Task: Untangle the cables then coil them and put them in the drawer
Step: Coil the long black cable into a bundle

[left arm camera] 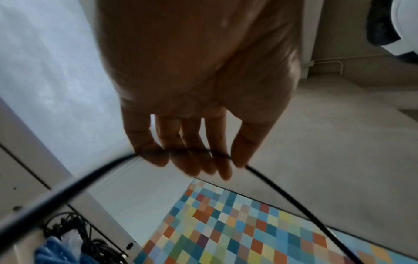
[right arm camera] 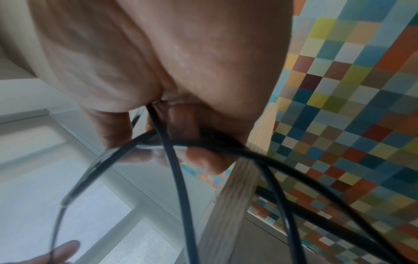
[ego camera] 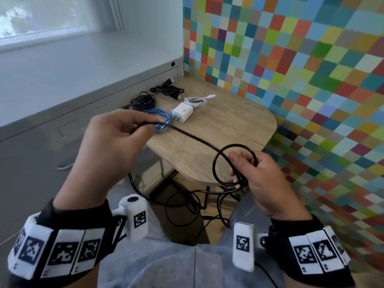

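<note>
A long black cable (ego camera: 193, 138) stretches between my two hands above the small wooden table (ego camera: 239, 125). My left hand (ego camera: 133, 125) pinches one stretch of it between thumb and fingers (left arm camera: 199, 151). My right hand (ego camera: 243, 165) grips a loop of the same cable (right arm camera: 176, 160) near the table's front edge; the rest hangs down in loose tangles (ego camera: 187, 202) toward the floor. On the table lie a coiled blue cable (ego camera: 160, 119), a white charger (ego camera: 182, 112) with its white cable (ego camera: 197, 100), and two black coiled cables (ego camera: 145, 100) (ego camera: 168, 89).
A grey cabinet with drawers (ego camera: 62, 142) stands at the left under a windowsill. A wall of coloured squares (ego camera: 291, 80) borders the table at the back and right. My lap in grey cloth (ego camera: 166, 262) fills the bottom.
</note>
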A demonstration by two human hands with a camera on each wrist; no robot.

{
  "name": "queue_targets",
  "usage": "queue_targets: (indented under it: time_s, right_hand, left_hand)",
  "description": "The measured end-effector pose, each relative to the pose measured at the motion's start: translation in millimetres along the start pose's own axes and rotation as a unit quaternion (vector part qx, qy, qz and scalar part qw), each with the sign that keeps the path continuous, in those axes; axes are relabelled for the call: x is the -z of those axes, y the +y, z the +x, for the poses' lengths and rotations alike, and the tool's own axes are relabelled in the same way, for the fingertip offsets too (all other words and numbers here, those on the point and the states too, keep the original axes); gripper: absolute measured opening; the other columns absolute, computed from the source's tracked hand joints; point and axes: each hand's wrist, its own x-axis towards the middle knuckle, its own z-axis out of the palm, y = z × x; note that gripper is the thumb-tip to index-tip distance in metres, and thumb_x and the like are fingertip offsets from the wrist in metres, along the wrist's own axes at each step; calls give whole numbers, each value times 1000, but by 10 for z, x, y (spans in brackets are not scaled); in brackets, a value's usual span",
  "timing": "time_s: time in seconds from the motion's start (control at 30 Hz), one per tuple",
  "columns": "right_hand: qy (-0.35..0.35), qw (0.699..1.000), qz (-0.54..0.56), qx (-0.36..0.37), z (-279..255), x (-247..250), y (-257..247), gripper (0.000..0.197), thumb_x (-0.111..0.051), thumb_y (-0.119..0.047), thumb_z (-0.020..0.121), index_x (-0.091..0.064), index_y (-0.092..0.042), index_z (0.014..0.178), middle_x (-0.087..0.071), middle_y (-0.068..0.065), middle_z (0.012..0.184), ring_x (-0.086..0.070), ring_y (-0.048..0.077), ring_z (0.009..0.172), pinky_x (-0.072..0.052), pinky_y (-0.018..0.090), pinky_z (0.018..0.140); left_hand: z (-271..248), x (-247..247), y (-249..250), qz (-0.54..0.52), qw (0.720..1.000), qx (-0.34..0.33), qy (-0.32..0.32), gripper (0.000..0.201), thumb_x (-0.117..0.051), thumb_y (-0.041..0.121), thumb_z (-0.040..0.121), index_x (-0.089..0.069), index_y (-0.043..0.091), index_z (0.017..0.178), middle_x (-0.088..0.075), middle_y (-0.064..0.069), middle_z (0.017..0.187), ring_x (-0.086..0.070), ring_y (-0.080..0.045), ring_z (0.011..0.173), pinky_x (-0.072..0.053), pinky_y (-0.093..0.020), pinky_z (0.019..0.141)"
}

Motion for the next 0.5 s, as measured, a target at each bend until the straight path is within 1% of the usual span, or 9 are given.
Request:
queue_targets:
  time_s: [0.07,0.1,0.13,0.17,0.23,0.3,0.37,0.43,0.5]
  right_hand:
    - [5,1000,-3,1,2,-18,-2,51,-66,-61,82,-59,-14,65,-50,3,64,-45,14,60,-37,34,63]
    - [4,1000,-13,2,-1,-38,-8,52,-66,-61,82,-57,-13,64,-47,0,61,-43,13,59,-36,33,61]
    - [0,1000,-27,4,-4,-60,-11,50,-66,-60,84,-57,-15,64,-45,-2,59,-42,12,57,-36,32,60]
    - [-7,999,-37,6,-8,-88,-17,47,-67,-57,87,-58,-17,63,-44,-4,57,-41,11,56,-36,31,59]
    - [-15,999,-40,6,-10,-146,-23,42,-66,-49,93,-60,-19,65,-44,-5,57,-41,11,55,-36,31,58]
    - [-18,1000,-19,6,-15,-185,-32,42,-66,-49,93,-62,-14,69,-48,-2,60,-43,13,56,-37,33,56]
    - [-8,1000,7,-3,-22,-197,-56,43,-68,-51,94,-67,-14,72,-54,-3,62,-46,12,56,-40,33,52]
    - [-1,1000,25,-16,-32,-178,-84,39,-63,-51,89,-73,-19,71,-54,-7,59,-47,9,54,-43,30,49]
    - [-11,999,33,-28,-38,-162,-93,41,-58,-51,87,-79,-18,74,-50,-7,61,-48,9,54,-46,31,51]
  left_hand:
    - [-18,11,28,40,999,-7,-36,26,-75,17,86,-78,38,100,-75,10,97,-69,-15,83,-52,-20,83]
    - [-31,3,58,67,996,-27,-50,30,-72,21,83,-77,39,106,-73,16,107,-69,-6,96,-49,-18,94]
    - [-47,-22,91,94,992,-48,-69,32,-69,27,81,-76,41,109,-71,22,113,-65,3,105,-44,-13,99]
    - [-70,-63,137,115,987,-60,-93,30,-69,34,81,-76,42,109,-69,26,114,-61,8,109,-41,-9,98]
    - [-126,-182,208,153,973,-67,-156,25,-71,48,85,-74,44,109,-67,33,107,-60,13,107,-42,-8,92]
    - [-176,-306,206,178,958,-58,-220,30,-69,56,81,-70,46,110,-66,33,96,-63,12,94,-47,-11,82]
    - [-193,-400,149,145,956,-38,-250,27,-71,54,82,-67,47,108,-65,23,81,-62,3,72,-51,-21,69]
    - [-193,-447,99,95,967,-34,-235,13,-74,46,85,-70,44,98,-59,16,64,-53,-2,55,-46,-24,59]
    - [-175,-454,72,68,982,-55,-165,5,-76,36,88,-73,39,84,-59,17,59,-50,0,52,-40,-16,56]
